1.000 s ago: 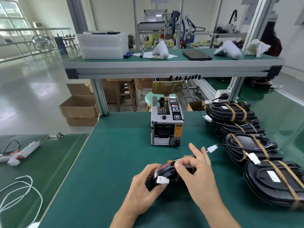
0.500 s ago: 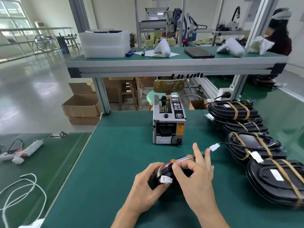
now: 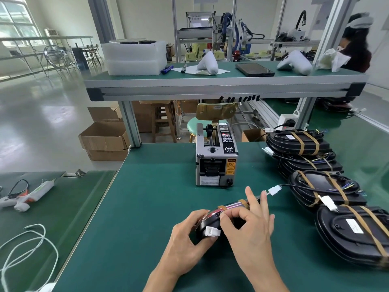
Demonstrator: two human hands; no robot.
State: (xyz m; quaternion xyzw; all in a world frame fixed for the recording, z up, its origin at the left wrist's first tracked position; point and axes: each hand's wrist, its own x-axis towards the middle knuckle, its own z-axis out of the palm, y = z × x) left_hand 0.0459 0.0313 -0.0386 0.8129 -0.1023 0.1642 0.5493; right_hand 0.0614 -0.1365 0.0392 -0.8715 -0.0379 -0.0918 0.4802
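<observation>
Taping a black oval unit, which stands tilted on its edge at the near middle of the green bench, held between both grips. My left grip is curled round the near end, thumb just beside the white connector. My right grip pinches the unit's upper rim between thumb and forefinger where a strip crosses it. The other fingers lie straight over the top.

Finding: two tan tape strips already cross the glossy rim. I judge the binding nearly done. What is left is pressing the ends flat and setting the unit aside.

To the right lies a row of finished units, each bound by two like strips.

Materials: hard, smooth black plastic with a rounded outline; thin, matte, paper-like tape; a small boxy white plug.

The grey metal tape dispenser stands just behind the work.
</observation>
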